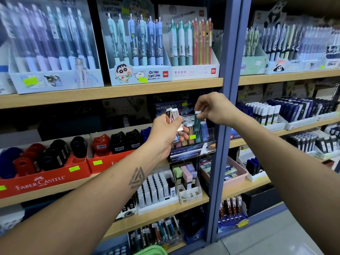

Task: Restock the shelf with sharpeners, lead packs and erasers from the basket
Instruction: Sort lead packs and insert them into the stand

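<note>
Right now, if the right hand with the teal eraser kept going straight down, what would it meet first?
Probably the Hi-Polymer display box: the right hand pinches the teal eraser just above its rows of slim erasers, so the eraser would likely reach that row first. Depth is hard to judge.

Stationery shop, retail shelving aisle.

Wooden shelves (110, 92) on blue-grey metal uprights (228, 89) carry goods in printed display boxes: rows of mechanical pencils in a cartoon-branded carton (139, 74), a red Faber-Castell tray (44, 179) of red, black and blue sharpeners, a Hi-Polymer eraser stand (191, 151), and white trays of lead packs (294, 116). Neon-green price stickers (74, 168) mark box fronts. Many identical units stand in each box, brand lettering facing outward. Grey tiled floor (266, 242) lies below.
</note>
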The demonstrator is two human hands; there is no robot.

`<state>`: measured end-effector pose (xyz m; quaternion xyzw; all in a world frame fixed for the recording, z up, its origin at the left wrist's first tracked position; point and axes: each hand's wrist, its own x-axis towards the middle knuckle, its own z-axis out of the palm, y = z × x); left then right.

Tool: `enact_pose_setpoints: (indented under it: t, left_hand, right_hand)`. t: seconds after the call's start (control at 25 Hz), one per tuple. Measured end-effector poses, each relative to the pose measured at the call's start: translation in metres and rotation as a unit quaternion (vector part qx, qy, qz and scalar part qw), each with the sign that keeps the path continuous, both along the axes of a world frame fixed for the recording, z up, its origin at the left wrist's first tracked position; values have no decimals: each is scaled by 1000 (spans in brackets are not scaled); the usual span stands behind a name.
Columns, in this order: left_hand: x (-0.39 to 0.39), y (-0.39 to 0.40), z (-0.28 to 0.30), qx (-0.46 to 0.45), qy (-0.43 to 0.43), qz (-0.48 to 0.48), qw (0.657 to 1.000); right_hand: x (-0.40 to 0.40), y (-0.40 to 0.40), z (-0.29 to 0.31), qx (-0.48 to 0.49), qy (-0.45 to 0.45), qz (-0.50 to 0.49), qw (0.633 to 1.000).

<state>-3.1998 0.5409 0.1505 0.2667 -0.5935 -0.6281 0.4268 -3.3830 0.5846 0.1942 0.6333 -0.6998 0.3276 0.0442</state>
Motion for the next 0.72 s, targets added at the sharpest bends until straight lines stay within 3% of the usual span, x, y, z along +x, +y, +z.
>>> enact_pose_setpoints:
  t: [0.32,0.6,0.68,0.72]
  left_hand:
    - [-1,3,1,4,-7,-18,1000]
    - [0,5,1,45,-8,-49,998]
    - [2,5,2,63,-2,-66,996]
    - [3,5,3,65,1,-73,995]
  right_hand:
    - [2,-4,-8,93,119,12,988]
    - [0,-4,-18,67,148,-16,987]
    - [3,-4,-15,32,98,0,995]
    - [7,-1,-12,2,10,21,1000]
